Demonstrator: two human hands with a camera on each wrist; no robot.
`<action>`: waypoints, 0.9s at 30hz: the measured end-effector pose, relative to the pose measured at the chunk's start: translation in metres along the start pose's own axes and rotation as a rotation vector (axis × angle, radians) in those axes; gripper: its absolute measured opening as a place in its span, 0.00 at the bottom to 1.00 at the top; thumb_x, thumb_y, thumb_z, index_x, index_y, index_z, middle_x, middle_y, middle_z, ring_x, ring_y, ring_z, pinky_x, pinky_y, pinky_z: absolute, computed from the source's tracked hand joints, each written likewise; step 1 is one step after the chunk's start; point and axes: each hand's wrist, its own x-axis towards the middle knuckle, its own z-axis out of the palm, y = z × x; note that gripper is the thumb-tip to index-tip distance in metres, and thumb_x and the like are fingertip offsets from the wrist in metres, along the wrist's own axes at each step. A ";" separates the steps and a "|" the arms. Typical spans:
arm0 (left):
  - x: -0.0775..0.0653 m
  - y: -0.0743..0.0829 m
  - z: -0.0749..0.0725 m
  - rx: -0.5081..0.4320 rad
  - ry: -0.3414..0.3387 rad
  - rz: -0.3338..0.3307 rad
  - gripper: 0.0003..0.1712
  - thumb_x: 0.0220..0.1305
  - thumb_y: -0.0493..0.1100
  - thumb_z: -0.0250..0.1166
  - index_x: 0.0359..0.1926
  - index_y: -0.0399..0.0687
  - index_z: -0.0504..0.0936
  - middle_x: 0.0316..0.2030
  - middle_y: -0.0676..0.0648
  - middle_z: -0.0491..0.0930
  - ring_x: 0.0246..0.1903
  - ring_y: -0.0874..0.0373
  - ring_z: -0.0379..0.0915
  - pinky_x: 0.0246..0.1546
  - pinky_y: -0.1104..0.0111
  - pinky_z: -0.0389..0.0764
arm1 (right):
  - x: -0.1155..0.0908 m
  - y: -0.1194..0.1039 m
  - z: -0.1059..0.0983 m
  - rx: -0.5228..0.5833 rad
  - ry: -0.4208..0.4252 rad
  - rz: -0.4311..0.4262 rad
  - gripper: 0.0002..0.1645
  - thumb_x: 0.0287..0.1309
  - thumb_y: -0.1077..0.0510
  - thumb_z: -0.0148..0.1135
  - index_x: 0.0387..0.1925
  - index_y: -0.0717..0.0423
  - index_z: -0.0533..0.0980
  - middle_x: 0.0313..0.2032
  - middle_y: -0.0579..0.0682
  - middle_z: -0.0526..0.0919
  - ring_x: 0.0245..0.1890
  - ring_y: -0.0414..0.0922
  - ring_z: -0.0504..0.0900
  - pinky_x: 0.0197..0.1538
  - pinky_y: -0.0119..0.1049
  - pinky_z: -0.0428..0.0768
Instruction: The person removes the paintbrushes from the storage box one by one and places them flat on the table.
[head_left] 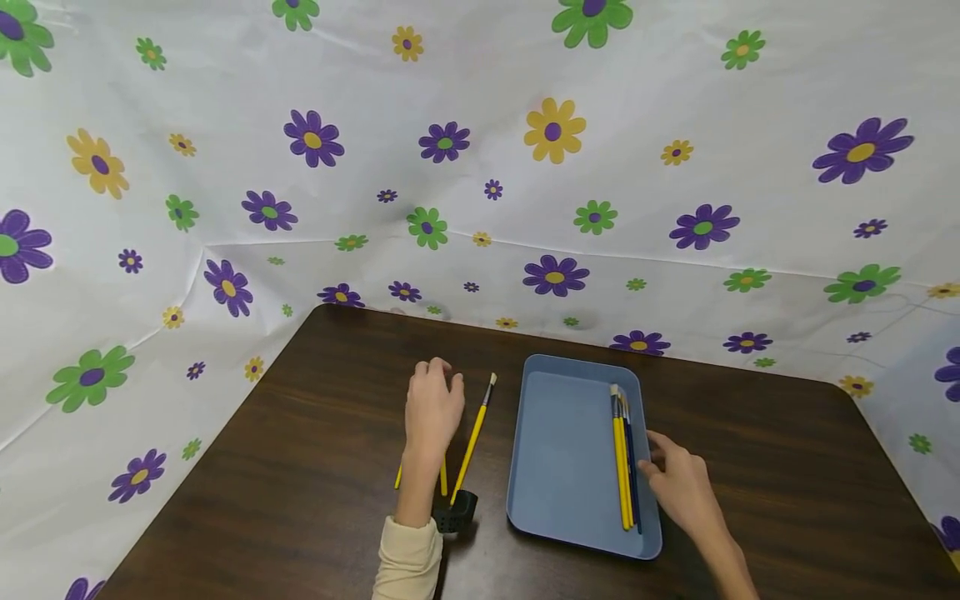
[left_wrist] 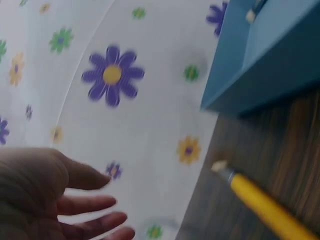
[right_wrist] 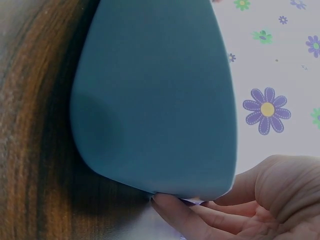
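Observation:
My left hand [head_left: 433, 408] hovers above the dark table with its fingers loosely bent and holding nothing. Right of it lies a yellow paintbrush [head_left: 471, 450] with pale bristles, pointing away. Two more yellow handles [head_left: 443, 475] show partly beneath my left wrist, the rest hidden. A blue-grey tray [head_left: 558, 458] stands to the right. Inside, along its right wall, lie yellow paintbrushes [head_left: 621, 475] and dark blue paintbrushes [head_left: 633, 479]. My right hand [head_left: 684, 479] pinches the tray's right rim, thumb over the edge and fingers against the outer wall [right_wrist: 155, 110].
A white cloth with printed flowers [head_left: 480, 167] hangs behind the brown table [head_left: 300, 467] and along both sides. A black wrist-camera mount [head_left: 455, 512] sits by my left wrist, close to the near end of the yellow brush.

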 end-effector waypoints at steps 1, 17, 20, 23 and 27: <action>-0.001 0.003 0.003 -0.025 -0.007 0.016 0.14 0.73 0.40 0.65 0.51 0.33 0.80 0.51 0.33 0.77 0.47 0.37 0.77 0.45 0.48 0.81 | 0.000 0.000 0.000 0.002 -0.001 0.002 0.29 0.67 0.69 0.60 0.66 0.80 0.66 0.46 0.75 0.83 0.32 0.51 0.81 0.32 0.42 0.78; -0.018 0.044 0.038 -0.067 -0.053 0.292 0.07 0.73 0.37 0.64 0.47 0.36 0.83 0.48 0.39 0.78 0.47 0.43 0.77 0.43 0.55 0.82 | 0.000 -0.002 -0.002 0.001 0.003 0.019 0.29 0.67 0.69 0.60 0.66 0.79 0.67 0.46 0.74 0.83 0.39 0.56 0.85 0.36 0.47 0.82; -0.031 0.058 0.055 -0.019 -0.091 0.365 0.07 0.72 0.36 0.65 0.46 0.37 0.84 0.46 0.40 0.79 0.45 0.46 0.77 0.42 0.60 0.83 | 0.000 -0.002 -0.003 0.004 0.000 0.017 0.29 0.67 0.69 0.60 0.66 0.79 0.67 0.45 0.74 0.83 0.38 0.55 0.84 0.35 0.47 0.82; -0.047 0.071 0.077 0.046 -0.167 0.407 0.08 0.71 0.37 0.67 0.46 0.38 0.84 0.45 0.42 0.79 0.44 0.50 0.77 0.41 0.66 0.82 | 0.000 -0.003 -0.004 0.003 0.002 0.017 0.29 0.67 0.69 0.60 0.66 0.79 0.67 0.45 0.74 0.83 0.39 0.57 0.85 0.36 0.48 0.82; -0.069 0.084 0.102 0.135 -0.289 0.420 0.12 0.70 0.40 0.68 0.50 0.39 0.84 0.46 0.43 0.80 0.44 0.54 0.76 0.40 0.70 0.82 | 0.000 -0.002 -0.003 -0.002 0.004 0.016 0.29 0.67 0.69 0.61 0.66 0.79 0.67 0.45 0.74 0.84 0.40 0.58 0.85 0.37 0.48 0.83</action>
